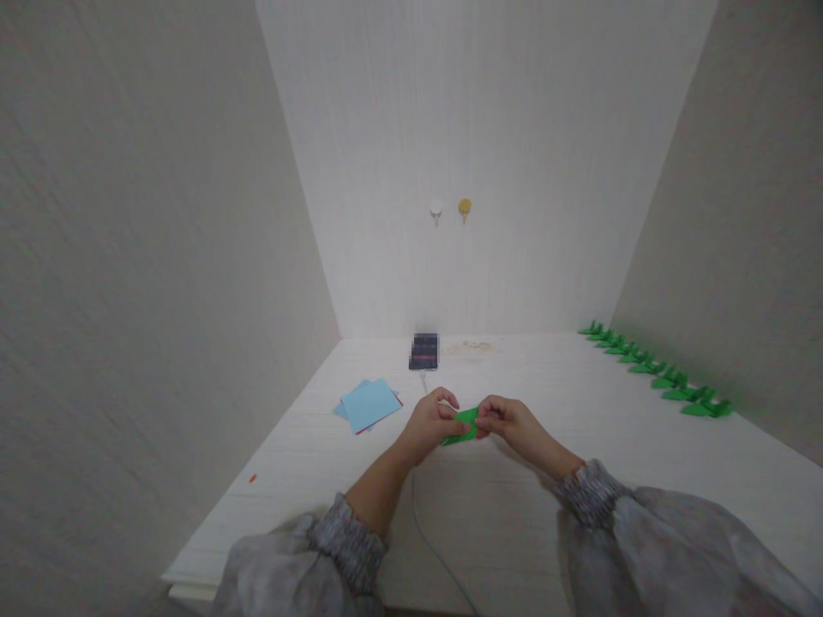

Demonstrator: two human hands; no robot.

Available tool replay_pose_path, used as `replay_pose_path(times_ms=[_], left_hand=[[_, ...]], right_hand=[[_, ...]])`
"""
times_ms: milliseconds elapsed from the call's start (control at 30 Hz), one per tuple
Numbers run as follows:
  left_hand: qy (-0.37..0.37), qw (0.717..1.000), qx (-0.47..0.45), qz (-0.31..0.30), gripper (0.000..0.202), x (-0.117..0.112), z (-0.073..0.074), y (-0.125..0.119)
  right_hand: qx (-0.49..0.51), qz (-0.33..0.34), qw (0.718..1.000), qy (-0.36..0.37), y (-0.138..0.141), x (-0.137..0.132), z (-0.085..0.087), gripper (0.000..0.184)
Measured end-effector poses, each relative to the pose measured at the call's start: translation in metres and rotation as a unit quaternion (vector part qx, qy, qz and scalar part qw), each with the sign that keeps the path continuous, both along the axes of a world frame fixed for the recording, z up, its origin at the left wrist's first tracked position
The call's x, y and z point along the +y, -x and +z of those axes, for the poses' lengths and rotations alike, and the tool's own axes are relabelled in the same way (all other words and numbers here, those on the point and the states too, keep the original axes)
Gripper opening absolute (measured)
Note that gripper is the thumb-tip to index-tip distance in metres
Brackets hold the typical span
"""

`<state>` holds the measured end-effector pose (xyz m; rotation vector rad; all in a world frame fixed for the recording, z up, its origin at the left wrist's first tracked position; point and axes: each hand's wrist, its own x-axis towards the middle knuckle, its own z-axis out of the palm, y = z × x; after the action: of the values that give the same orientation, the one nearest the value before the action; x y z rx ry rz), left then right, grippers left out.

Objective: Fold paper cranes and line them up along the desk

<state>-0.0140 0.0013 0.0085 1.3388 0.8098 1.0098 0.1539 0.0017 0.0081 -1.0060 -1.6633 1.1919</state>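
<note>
Between my two hands, just above the white table, is a small folded piece of green paper (pixel 459 438). My left hand (pixel 432 426) pinches it from the left, thumb lying across its face. At its right end my right hand (pixel 505 422) grips the edge between thumb and fingertips. The fingers cover part of the paper, so its full shape is hidden. To the left of my left hand lies a stack of light blue paper squares (pixel 371 404), with a red edge showing underneath.
A row of several folded green paper figures (pixel 649 367) runs along the right wall. A phone (pixel 424 352) lies at the back, its white cable (pixel 424 531) passing under my hands. A small orange scrap (pixel 253 478) is at left. Two hooks (pixel 465 206) are on the back wall.
</note>
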Motion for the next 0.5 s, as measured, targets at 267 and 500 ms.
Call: replay_pose_path(times_ms=[267,500], left_hand=[[0.006,1.0,-0.013,0.005,0.041,0.0005,-0.0023,0.0012],[0.021,1.0,-0.021,0.006,0.044,-0.0009,-0.0002,-0.0013]], right_hand=[[0.075,0.007,0.997,-0.003,0.0,-0.0042,0.0054,0.025],[0.097,0.022,0.995,-0.014,0.0,-0.0041,0.0025,0.032]])
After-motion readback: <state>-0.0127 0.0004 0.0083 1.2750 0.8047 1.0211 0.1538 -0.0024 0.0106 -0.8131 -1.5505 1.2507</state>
